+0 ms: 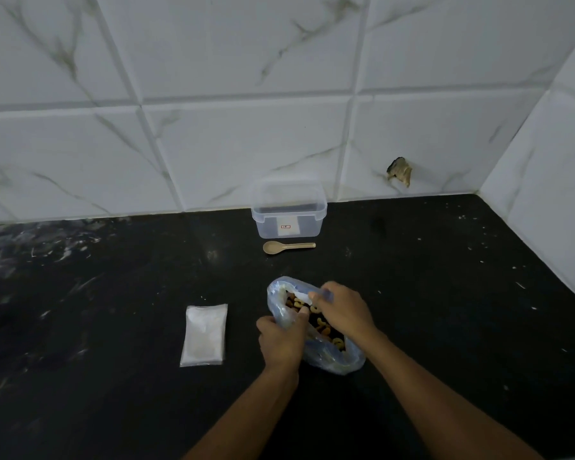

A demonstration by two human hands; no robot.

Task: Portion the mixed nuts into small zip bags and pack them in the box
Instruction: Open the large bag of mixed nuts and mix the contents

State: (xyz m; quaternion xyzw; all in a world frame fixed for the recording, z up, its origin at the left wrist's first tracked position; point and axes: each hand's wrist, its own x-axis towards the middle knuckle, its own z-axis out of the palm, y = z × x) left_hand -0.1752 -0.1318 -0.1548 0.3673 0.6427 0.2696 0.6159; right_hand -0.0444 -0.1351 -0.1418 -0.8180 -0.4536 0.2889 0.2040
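Head view: my left hand and right hand each pinch the rim of the nut bag, holding its mouth open toward the wall. I judge the spoon comes next; it lies crosswise beyond the bag, before the box, nearer my right hand, and the zip bags lie flat left of my left hand.

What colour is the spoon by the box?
Beige; the spoon shows clearly in the head view.

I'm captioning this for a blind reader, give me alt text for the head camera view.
Two hands, left hand and right hand, hold open a plastic bag of mixed nuts on a black counter. A stack of small zip bags lies left; a spoon and clear box sit behind.
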